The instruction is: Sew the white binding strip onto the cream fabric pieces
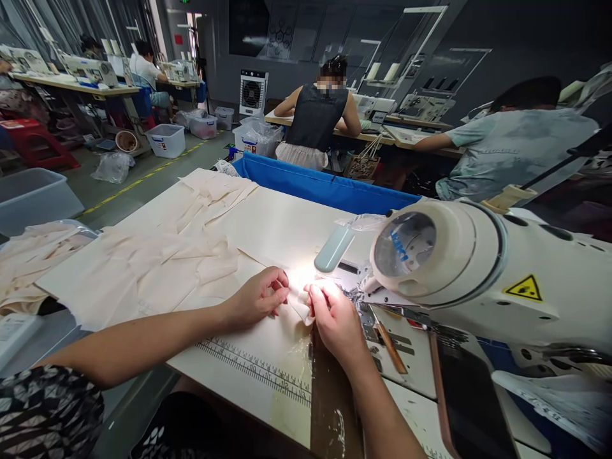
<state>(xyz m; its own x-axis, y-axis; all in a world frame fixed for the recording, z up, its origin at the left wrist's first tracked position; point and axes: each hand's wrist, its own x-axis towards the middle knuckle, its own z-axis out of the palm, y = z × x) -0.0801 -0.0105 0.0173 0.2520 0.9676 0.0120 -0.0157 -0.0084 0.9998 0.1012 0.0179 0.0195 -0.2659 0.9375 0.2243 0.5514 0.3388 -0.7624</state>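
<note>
Under the bright lamp of the sewing machine, my right hand pinches a small piece of cream fabric between thumb and fingers. Just left of it, my left hand is curled with its thumb close to the fingertips, beside that fabric. Whatever those left fingers grip is hidden. More thin cream fabric pieces lie loosely on the white table, left of my hands. A printed ruler scale runs along the table near my forearms.
Right of my hands lie a wooden-handled tool and a phone. A blue cloth bin borders the table's far side. More fabric is piled at left. Several people sit at other machines, one in a dark sleeveless top.
</note>
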